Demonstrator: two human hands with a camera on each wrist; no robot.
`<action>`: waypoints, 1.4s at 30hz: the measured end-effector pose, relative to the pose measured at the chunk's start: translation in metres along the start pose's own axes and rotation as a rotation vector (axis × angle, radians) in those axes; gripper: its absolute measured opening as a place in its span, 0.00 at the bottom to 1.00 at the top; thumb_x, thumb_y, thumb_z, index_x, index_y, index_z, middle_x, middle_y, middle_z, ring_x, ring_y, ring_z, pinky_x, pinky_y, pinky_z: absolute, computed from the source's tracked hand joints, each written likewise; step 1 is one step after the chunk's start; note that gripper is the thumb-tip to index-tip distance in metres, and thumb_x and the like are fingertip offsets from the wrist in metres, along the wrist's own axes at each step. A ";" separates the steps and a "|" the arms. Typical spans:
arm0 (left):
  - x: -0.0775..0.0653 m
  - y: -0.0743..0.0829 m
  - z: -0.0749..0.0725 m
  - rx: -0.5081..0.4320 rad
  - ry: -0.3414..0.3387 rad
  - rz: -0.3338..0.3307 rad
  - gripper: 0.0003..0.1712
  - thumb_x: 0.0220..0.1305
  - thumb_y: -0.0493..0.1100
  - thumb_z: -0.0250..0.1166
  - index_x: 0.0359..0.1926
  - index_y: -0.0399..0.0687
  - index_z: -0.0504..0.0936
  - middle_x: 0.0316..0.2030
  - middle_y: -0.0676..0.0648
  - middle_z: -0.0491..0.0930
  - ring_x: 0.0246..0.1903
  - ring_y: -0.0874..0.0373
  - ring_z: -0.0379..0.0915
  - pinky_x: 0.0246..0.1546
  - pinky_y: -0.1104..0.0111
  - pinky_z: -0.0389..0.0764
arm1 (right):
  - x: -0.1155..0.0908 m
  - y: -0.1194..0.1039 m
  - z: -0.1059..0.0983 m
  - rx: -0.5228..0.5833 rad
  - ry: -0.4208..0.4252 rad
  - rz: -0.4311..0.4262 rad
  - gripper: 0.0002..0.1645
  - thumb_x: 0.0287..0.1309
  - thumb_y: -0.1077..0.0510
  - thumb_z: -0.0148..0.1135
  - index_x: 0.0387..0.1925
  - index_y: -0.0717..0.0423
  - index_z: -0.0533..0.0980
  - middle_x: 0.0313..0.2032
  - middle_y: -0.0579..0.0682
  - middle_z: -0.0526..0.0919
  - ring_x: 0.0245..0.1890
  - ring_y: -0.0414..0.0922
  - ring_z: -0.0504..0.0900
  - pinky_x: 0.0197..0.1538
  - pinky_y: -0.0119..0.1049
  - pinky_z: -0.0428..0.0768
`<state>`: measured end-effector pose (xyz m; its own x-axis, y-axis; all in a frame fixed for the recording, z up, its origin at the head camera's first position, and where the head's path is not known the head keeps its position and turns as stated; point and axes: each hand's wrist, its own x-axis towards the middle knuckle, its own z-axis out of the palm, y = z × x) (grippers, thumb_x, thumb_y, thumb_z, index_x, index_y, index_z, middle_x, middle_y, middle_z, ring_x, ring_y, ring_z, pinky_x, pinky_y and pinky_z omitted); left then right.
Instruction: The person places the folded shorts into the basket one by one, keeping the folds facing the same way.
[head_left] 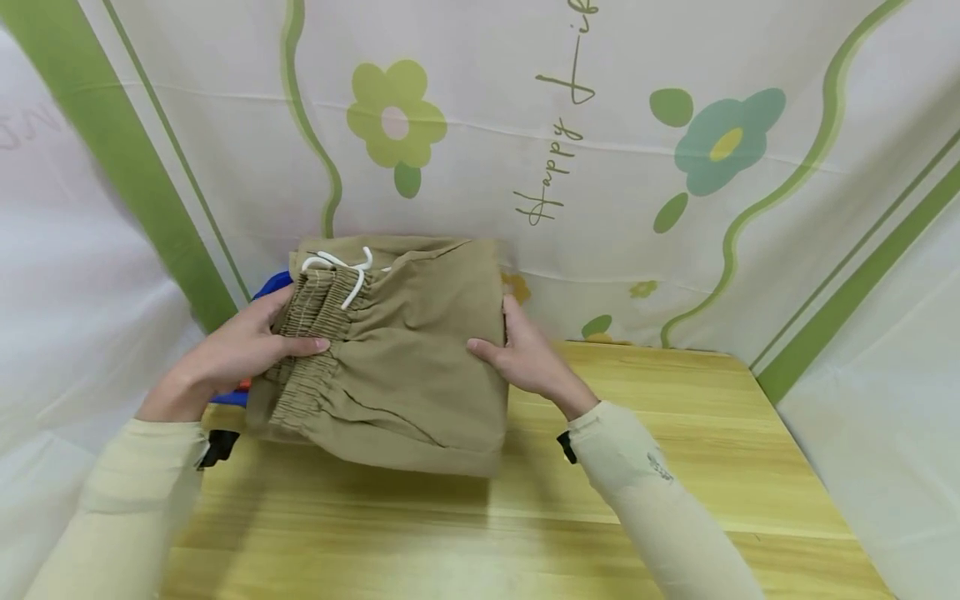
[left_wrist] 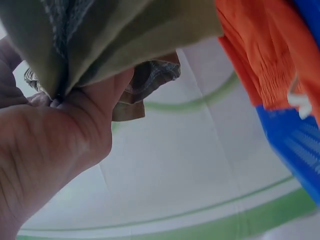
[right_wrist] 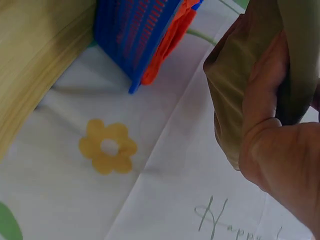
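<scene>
A folded pair of khaki pants [head_left: 420, 358] with a gathered elastic waistband and a white drawstring [head_left: 358, 279] is held up over the wooden table. My left hand [head_left: 238, 348] grips the waistband side, thumb on top and the other fingers underneath. At the opposite folded edge, my right hand [head_left: 531, 354] pinches the cloth with its thumb on the upper face. Layers of the khaki cloth hang between thumb and fingers in both wrist views.
Behind the pants at the left stands a blue plastic basket [right_wrist: 132, 42], with an orange garment [left_wrist: 260, 47] inside. The wooden table [head_left: 675, 467] meets a white printed cloth backdrop [head_left: 480, 150] at its far edge; cloth also hangs at both sides.
</scene>
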<state>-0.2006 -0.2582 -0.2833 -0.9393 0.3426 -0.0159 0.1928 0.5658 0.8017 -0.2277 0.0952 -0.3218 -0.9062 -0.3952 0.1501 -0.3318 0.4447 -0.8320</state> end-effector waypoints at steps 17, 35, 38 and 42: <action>0.009 -0.029 -0.038 0.014 0.003 -0.108 0.53 0.73 0.40 0.63 0.81 0.43 0.33 0.74 0.26 0.51 0.70 0.29 0.52 0.65 0.37 0.61 | 0.046 -0.002 0.039 0.158 -0.032 0.061 0.32 0.66 0.65 0.66 0.66 0.60 0.63 0.58 0.57 0.76 0.56 0.52 0.78 0.52 0.45 0.82; 0.028 -0.054 -0.038 0.027 0.024 -0.173 0.51 0.73 0.35 0.61 0.79 0.35 0.33 0.75 0.24 0.43 0.73 0.25 0.35 0.70 0.35 0.46 | 0.065 0.010 0.059 0.018 -0.021 0.172 0.43 0.68 0.62 0.64 0.77 0.61 0.55 0.65 0.60 0.72 0.62 0.55 0.75 0.59 0.47 0.78; 0.031 -0.056 -0.036 0.044 0.028 -0.188 0.52 0.72 0.36 0.61 0.79 0.33 0.32 0.75 0.23 0.42 0.73 0.25 0.36 0.70 0.35 0.46 | 0.067 0.013 0.059 -0.039 0.004 0.194 0.45 0.67 0.61 0.65 0.77 0.63 0.54 0.64 0.62 0.73 0.61 0.56 0.76 0.58 0.46 0.79; 0.034 -0.060 -0.032 0.060 0.032 -0.214 0.54 0.72 0.37 0.62 0.78 0.33 0.29 0.75 0.23 0.36 0.73 0.24 0.30 0.70 0.35 0.42 | 0.068 0.017 0.059 -0.109 0.029 0.196 0.44 0.65 0.61 0.67 0.76 0.65 0.58 0.62 0.63 0.75 0.61 0.57 0.76 0.58 0.47 0.79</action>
<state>-0.2529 -0.3049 -0.3131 -0.9690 0.1865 -0.1618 0.0040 0.6670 0.7451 -0.2793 0.0284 -0.3571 -0.9628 -0.2700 0.0077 -0.1732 0.5953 -0.7846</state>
